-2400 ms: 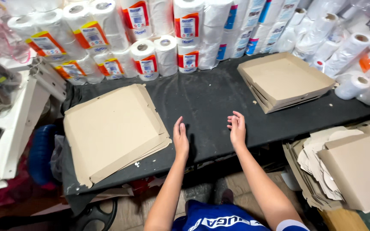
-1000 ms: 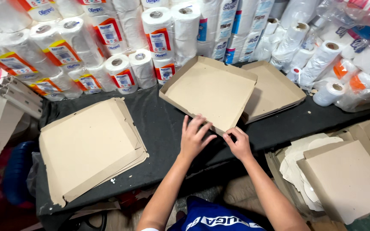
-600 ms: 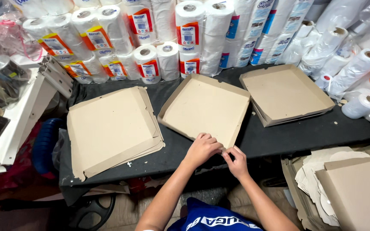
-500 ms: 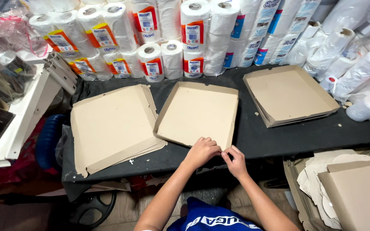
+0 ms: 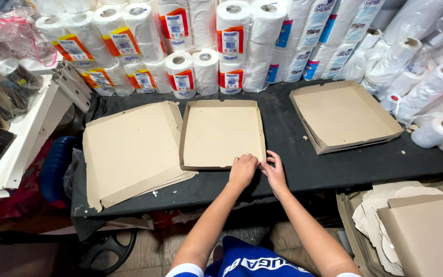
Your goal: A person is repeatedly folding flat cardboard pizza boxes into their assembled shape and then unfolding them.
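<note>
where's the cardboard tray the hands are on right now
In the head view the cardboard tray lies mid-table, between the flat cardboard stack and the tray stack.

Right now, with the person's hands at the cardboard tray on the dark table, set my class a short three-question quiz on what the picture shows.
1. True or false: both hands are at the near right corner of the middle tray.
2. Multiple choice: what lies to the left of that tray? A) a stack of flat cardboard sheets B) a metal bucket C) a row of glass bottles
3. Short answer: what is stacked along the back of the table?

Key
1. True: the left hand and right hand meet at that corner.
2. A: the flat cardboard sheets.
3. Wrapped white paper rolls; a pile of finished trays sits in front of them on the right.
</note>
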